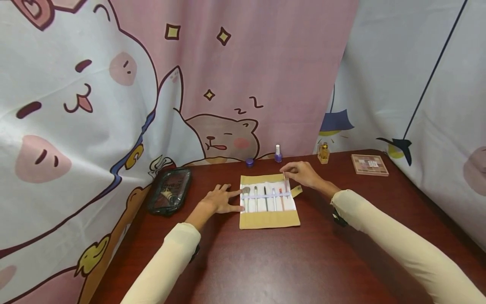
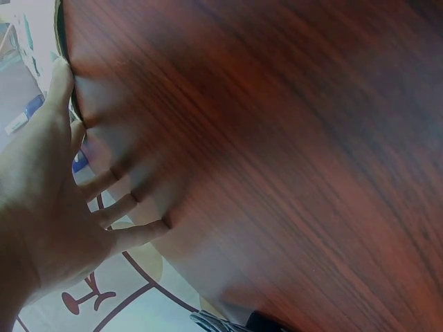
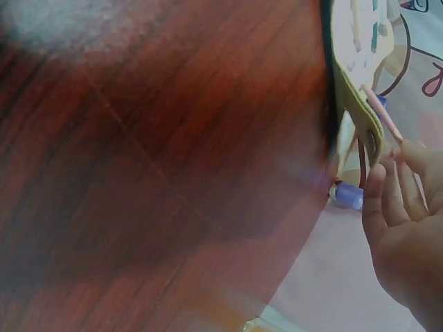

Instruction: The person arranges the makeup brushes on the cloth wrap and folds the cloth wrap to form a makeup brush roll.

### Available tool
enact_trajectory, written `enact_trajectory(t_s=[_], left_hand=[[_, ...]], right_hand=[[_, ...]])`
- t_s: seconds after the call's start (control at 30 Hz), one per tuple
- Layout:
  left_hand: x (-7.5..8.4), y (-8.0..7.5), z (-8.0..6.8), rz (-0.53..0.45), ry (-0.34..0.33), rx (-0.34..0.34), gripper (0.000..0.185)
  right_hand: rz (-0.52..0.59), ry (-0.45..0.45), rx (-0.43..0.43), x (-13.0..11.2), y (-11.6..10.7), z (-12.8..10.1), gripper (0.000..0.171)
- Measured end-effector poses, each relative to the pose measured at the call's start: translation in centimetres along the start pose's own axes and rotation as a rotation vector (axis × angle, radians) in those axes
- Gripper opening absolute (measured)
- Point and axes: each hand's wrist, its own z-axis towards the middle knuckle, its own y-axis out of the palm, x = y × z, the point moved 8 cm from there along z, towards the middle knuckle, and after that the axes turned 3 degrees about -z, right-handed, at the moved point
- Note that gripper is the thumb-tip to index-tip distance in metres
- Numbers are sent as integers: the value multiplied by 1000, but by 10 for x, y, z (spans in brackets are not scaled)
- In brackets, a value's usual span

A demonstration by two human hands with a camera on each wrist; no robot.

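A tan and white makeup brush roll (image 1: 269,220) lies unrolled on the table, with several brushes tucked under its lilac band (image 1: 260,196). At its left edge my left hand (image 1: 217,200) is spread, thumb and forefinger straight and touching the roll. My right hand (image 1: 302,174) is at the roll's upper right corner. It pinches the end of a thin pink makeup brush (image 3: 384,114) between thumb and fingers. The brush's lower part stays at the roll's rightmost slot. A tan strap (image 1: 297,191) with a snap sticks out from the right side.
A black clear-topped pouch (image 1: 169,192) lies at the left. Along the back stand a small purple jar (image 1: 249,162), a purple nail polish bottle (image 1: 278,154) and a golden perfume bottle (image 1: 323,153). An eyeshadow palette (image 1: 369,165) lies at the far right. A printed curtain (image 1: 288,76) hangs behind.
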Motion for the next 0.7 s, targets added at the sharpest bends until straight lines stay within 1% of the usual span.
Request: enact_trajectory(t_s=[0.13,0.27,0.43,0.7], left_hand=[[-1,1,1,4,5,-4,86],[-1,2,2,3,1,-5,87],[-2,1,2,-6,1,5,86],[-1,1,2,-9,11,11,85]], right_hand=[[-31,-22,-47,-2,7,-4,19],[-59,-35,-72,-2,11,-8,20],[-64,-58,-89,-2,13,-14,19],[-63,-113,-156,-5,21,-24,16]])
